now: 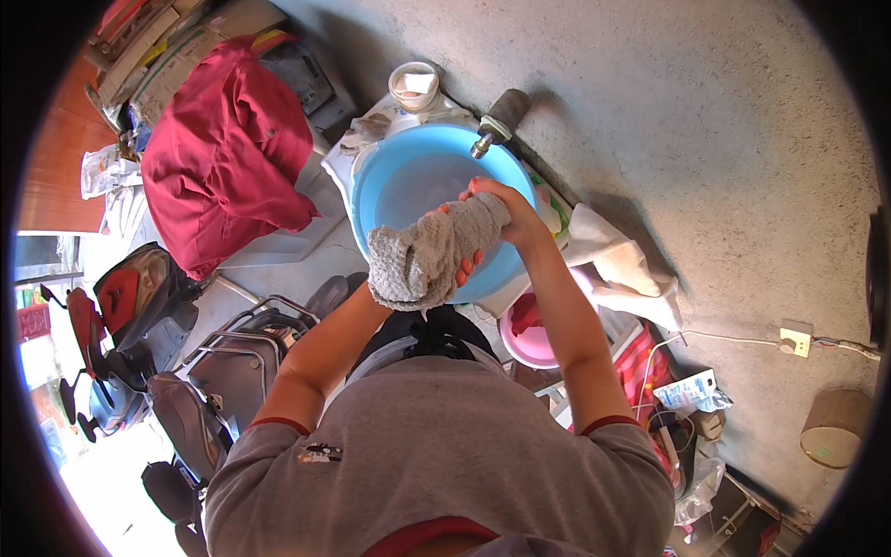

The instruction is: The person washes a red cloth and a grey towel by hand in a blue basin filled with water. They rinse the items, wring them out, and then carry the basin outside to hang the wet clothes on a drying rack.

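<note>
A bunched grey towel (408, 265) is held diagonally over a light-blue basin (380, 176) with cloudy water in it. My right hand (497, 200) is closed round the towel's upper right end. My left hand (467, 266) grips its lower part from beneath, mostly hidden, with fingertips showing at the right side. A metal tap (487, 135) juts from the wall just above the basin's rim.
A pink basin (534, 348) with red cloth sits below right. A white container (413, 84) stands behind the blue basin. A red garment (223, 148) covers things at upper left, scooters (130, 316) are at left, pale cloth (622, 269) and a socket (795, 337) are at right.
</note>
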`<state>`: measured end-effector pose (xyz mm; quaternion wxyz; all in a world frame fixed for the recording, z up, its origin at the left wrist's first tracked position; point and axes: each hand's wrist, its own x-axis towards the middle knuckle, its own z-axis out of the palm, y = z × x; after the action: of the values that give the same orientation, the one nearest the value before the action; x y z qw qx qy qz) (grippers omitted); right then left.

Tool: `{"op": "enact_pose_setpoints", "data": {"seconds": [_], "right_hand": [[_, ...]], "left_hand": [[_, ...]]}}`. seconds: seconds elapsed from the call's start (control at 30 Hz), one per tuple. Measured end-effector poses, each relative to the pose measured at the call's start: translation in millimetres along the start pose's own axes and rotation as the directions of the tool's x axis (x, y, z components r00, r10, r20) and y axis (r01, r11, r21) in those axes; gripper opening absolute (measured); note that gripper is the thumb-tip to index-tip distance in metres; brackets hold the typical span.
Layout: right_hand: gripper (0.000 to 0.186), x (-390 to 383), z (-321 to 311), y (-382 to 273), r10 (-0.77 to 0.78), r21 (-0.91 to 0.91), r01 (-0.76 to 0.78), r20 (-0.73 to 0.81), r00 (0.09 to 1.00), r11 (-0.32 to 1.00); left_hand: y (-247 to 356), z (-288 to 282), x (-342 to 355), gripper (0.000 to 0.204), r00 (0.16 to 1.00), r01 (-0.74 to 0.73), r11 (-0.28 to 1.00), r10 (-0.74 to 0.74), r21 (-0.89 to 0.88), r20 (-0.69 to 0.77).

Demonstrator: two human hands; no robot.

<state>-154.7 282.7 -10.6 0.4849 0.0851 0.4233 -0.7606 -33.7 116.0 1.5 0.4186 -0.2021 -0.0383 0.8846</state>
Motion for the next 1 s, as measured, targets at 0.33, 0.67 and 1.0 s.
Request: {"op": "enact_pose_setpoints", "data": {"seconds": [0.33, 0.67, 1.0], "right_hand": [[0.018, 23.8, 30.1, -13.3, 0.287, -0.280, -0.304, -0.101, 0.953, 0.911], [0.025, 55.9, 26.3, 10.7, -0.113, -0.920, -0.141, -0.194, 0.975, 0.367], [0.032, 109.3, 5.8, 29.5, -0.247, -0.969, -0.207, -0.170, 0.954, -0.134]], "left_hand": [[21.4, 25.0, -6.5, 0.061, 0.903, 0.236, 0.872, -0.033, 0.429, -0.429], [37.8, 14.3, 13.0, 0.036, 0.879, 0.330, 0.590, 0.093, 0.737, -0.469], [38.9, -38.2, 56.4, 0.036, 0.844, 0.114, 0.663, 0.328, 0.740, -0.424]]}}
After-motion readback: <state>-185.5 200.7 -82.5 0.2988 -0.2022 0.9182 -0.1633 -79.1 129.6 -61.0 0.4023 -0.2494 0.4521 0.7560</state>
